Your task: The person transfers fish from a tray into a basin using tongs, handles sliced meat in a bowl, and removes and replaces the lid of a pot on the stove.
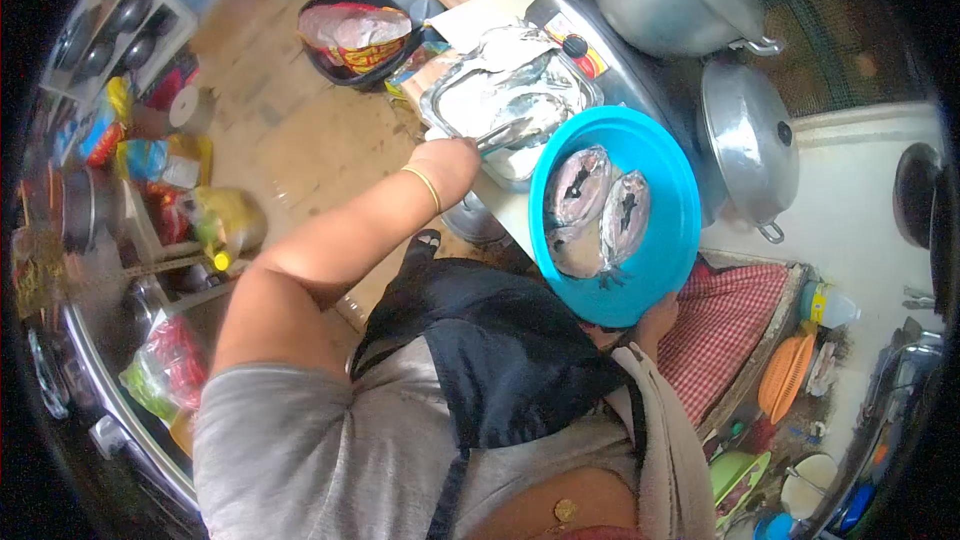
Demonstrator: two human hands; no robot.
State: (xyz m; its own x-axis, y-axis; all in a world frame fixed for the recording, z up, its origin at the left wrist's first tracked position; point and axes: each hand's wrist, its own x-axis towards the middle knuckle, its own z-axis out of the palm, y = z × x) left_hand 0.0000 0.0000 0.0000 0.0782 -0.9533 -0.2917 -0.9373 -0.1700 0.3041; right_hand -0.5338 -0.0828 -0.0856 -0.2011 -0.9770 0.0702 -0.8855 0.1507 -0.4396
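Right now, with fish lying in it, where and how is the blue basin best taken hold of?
Probably by the rim of the blue basin, coming from the person's near side, where the right hand is. Its edge is round and open, and the fish lie inside, leaving that lip bare to clasp.

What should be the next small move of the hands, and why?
Perhaps carry the metal utensil from over the metal tray towards the fish in the blue basin: the left hand grips it, the basin is right beside the tray, and the right hand, at the rim, could steady the basin.
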